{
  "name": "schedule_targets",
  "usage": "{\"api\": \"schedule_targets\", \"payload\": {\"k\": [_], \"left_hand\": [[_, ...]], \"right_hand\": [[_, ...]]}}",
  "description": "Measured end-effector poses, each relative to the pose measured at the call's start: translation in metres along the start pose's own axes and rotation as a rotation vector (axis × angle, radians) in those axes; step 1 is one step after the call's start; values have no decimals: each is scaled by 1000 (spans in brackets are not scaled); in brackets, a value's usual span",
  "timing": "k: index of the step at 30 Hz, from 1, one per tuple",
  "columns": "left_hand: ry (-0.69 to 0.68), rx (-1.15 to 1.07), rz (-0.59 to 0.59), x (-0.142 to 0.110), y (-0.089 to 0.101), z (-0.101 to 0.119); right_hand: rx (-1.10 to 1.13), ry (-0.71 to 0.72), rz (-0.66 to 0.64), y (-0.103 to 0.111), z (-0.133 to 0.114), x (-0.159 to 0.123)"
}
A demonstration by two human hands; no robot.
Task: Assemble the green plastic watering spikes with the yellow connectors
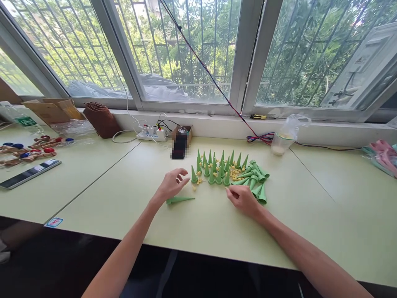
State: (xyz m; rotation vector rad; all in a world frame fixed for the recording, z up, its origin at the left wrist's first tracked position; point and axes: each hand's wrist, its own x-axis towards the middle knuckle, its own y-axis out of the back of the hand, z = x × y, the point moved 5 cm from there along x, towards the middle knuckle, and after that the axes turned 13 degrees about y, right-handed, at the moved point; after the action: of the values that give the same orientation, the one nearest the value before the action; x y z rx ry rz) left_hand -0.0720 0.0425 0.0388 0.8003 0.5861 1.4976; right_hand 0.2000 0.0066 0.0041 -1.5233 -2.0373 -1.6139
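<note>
My left hand [173,183] is held above the table with its fingers bent and apart, nothing visible in them. Just right of its fingertips stands a green cone [194,175]. Another green cone [180,200] lies on its side below that hand. My right hand [243,196] is closed near the table, thumb and forefinger pinched together; whatever may be between them is too small to name. Several upright green cones [218,176] stand in rows in front of it. Small yellow pieces [237,173] lie among them, and a pile of loose green cones [253,178] is beside it.
Behind the cones are a dark phone [179,149], a small cardboard box [187,131] and a power strip [151,135]. A plastic cup [279,145] with a bag stands at back right. Another phone [30,173] and small wooden figures [35,152] lie at far left.
</note>
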Motion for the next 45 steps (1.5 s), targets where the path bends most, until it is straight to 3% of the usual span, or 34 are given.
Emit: {"api": "schedule_targets", "payload": {"k": [7,13,17,21,23,25,28,32,36,45], "left_hand": [[-106,206,-123,-44,11,-7],[-129,150,-172,-48,7,-9],[-150,159,-235,-45,3,5],[-227,93,-274,-38,-1,33],[-277,46,-227,-30,-3,48],[-325,22,-107,-19,-4,60],[-384,-36,-60,-7,-13,67],[-437,-140,-55,-5,-29,59],[-400,-218,2,-12,-36,43],[-335,-218,321,-15,-14,33]], "right_hand": [[7,0,-19,-1,-4,1],[0,13,-23,-2,-3,1],[-18,7,-31,-1,-2,1],[-49,24,-47,-1,-4,0],[-70,49,-65,-3,-6,-1],[-95,82,-86,-6,-8,-2],[-147,145,-101,-8,-11,-2],[-242,222,-97,-9,-16,-2],[-311,275,-144,-14,-24,-2],[-248,162,-260,-40,-44,32]]}}
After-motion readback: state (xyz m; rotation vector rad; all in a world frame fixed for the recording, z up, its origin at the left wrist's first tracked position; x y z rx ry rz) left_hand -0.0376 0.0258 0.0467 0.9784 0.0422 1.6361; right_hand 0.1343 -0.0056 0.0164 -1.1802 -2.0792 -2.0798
